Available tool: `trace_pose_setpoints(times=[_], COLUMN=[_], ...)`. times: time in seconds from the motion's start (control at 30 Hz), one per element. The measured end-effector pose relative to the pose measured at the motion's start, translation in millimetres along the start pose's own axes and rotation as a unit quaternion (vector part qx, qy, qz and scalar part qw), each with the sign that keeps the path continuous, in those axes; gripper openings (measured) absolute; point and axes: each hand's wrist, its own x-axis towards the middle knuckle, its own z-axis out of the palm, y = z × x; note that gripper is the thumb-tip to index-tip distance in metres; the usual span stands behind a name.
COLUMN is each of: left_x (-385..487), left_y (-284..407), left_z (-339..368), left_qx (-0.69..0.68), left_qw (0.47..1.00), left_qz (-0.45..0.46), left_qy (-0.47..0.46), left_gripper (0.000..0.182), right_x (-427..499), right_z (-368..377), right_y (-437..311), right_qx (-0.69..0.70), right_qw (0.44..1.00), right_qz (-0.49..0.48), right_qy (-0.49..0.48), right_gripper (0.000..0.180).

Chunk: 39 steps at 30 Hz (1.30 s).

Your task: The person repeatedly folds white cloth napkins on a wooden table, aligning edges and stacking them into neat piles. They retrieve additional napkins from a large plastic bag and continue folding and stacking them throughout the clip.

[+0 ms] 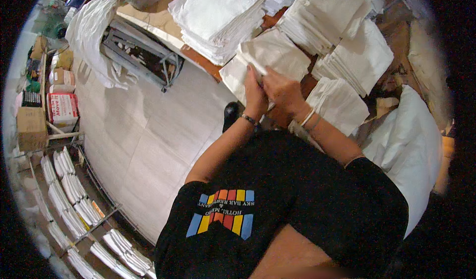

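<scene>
My left hand (256, 93) and my right hand (284, 92) are close together in front of me. Both grip the folded edge of a white cloth (273, 52), thumbs pointing away from my body. The cloth lies partly spread, one portion reaching out to the left of my hands. Just beyond it rises a tall stack of folded white cloths (225, 15). To the right of my right hand lies a smaller pile of cloths (336, 102). Some fingertips are hidden under the cloth and behind each other.
More folded cloths (331, 11) are stacked at the far right, beside another pile (360, 55). A large white bundle (401, 148) bulges at my right. Left are a grey metal frame (137, 55), draped white fabric (87, 37) and shelving with linen stacks (74, 186) and boxes (31, 128).
</scene>
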Motion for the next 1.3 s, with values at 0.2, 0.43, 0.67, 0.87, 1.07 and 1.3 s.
trace_pose_setpoints(times=[0.2, 0.43, 0.67, 0.87, 1.07, 1.3], left_x=[6, -4, -11, 42, 144, 209], left_y=[24, 78, 176, 245, 264, 210], left_z=[10, 68, 87, 61, 4, -55], left_qx=[0.054, 0.047, -0.008, -0.035, -0.008, 0.1], left_qw=[0.995, 0.995, 0.99, 0.977, 0.956, 0.959], left_qz=[-0.058, 0.032, 0.062, 0.188, 0.294, 0.257], left_qy=[0.053, -0.08, -0.123, -0.096, -0.007, 0.064], left_gripper=[0.033, 0.037, 0.048, 0.05, 0.046, 0.065], right_x=[-32, -58, 22, 161, 250, 253], right_z=[-8, -26, -29, -43, -25, 37], right_y=[-3, 17, 34, 69, 82, 89], right_qx=[0.226, 0.853, 0.8, 0.843, 0.783, 0.661], right_qw=[0.973, 0.376, 0.464, 0.446, 0.546, 0.618], right_qz=[-0.003, 0.278, 0.325, 0.19, 0.159, 0.345], right_qy=[-0.055, -0.232, 0.198, 0.231, 0.251, 0.25], right_gripper=[0.03, 0.077, 0.088, 0.051, 0.056, 0.063])
